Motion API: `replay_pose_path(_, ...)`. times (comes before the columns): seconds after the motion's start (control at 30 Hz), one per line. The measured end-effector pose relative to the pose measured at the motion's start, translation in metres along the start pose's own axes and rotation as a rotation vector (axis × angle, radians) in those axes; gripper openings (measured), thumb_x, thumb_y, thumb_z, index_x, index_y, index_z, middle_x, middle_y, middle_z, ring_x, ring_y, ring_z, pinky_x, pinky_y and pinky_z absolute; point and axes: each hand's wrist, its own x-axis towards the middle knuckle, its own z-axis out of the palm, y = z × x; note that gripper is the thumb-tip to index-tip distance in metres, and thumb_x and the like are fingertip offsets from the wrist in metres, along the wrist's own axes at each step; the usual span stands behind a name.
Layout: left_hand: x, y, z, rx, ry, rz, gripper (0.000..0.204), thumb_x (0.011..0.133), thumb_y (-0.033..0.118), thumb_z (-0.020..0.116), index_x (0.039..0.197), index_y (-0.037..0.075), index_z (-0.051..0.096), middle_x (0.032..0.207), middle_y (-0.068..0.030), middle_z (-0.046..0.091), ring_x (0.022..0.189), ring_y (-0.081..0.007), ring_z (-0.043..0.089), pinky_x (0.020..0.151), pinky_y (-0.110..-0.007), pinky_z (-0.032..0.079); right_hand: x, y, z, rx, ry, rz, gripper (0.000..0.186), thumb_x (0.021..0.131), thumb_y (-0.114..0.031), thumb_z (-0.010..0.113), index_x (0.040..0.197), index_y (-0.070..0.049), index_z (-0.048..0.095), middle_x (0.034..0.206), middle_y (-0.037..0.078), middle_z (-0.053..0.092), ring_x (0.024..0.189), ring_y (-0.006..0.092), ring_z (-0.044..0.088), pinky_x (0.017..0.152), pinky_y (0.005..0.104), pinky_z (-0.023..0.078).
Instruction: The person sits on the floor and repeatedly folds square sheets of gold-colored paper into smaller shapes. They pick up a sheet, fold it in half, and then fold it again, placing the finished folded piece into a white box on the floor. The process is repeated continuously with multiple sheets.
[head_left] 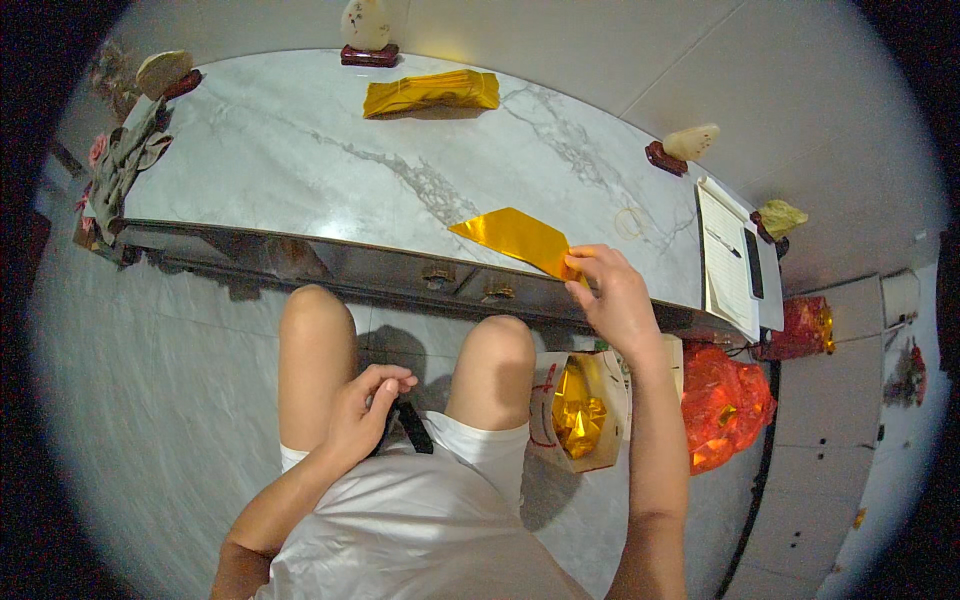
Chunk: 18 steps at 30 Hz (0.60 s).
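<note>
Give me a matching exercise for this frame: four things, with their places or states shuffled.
1. shiny gold sheet
2. yellow bundle
3. red bag
4. lined notepad

A. near the far edge of the table
B. under a pen
C. in the fingers of the right hand
D. to the right of the open container

Pairs: 1-C, 2-A, 3-D, 4-B

We looked from the left of two fisheye cameras on the head of a seated person (pixel 420 510), in front of the marbled table (pixel 290 180), facing steeply down and forward across it. We were near enough to see the left hand (pixel 365 415) before the table and the right hand (pixel 615 295) at its front edge, yet wide enough to take in the wall (pixel 540 30) behind it, curving toward the rim.
</note>
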Motion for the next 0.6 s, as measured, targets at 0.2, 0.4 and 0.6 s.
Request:
replay_pose_path(0.2,0.001,0.001,0.001,-0.015,-0.005,-0.011,0.025,0.106,0.016,0.048,0.115,-0.003,0.062,0.106,-0.0131,0.073,0.1,-0.0191,0.068,0.088,-0.031,0.053,0.005,0.002,-0.008,0.142,-0.05,0.069,0.023,0.082,-0.006,0.073,0.104,-0.001,0.072,0.117,0.012,0.067,0.11,0.0316,0.063,0.096,0.0389,0.05)
replay_pose_path(0.4,0.001,-0.001,0.001,0.001,-0.008,-0.028,0.025,0.106,0.016,0.049,0.115,-0.002,0.063,0.106,-0.0133,0.073,0.1,-0.019,0.068,0.09,-0.032,0.053,0.004,0.007,-0.003,0.074,-0.009,0.004,0.019,0.086,-0.008,0.068,0.103,0.0,0.071,0.115,0.013,0.067,0.106,0.0325,0.064,0.093,0.0398,0.051)
replay_pose_path(0.6,0.002,0.01,0.005,0.008,-0.012,-0.03,0.024,0.105,0.015,0.05,0.114,-0.002,0.064,0.106,-0.012,0.073,0.1,-0.0178,0.068,0.09,-0.031,0.053,0.007,-0.009,0.012,-0.229,0.157,-0.074,0.019,0.09,-0.01,0.066,0.108,-0.005,0.069,0.099,0.01,0.066,0.09,0.0288,0.066,0.073,0.0393,0.054)
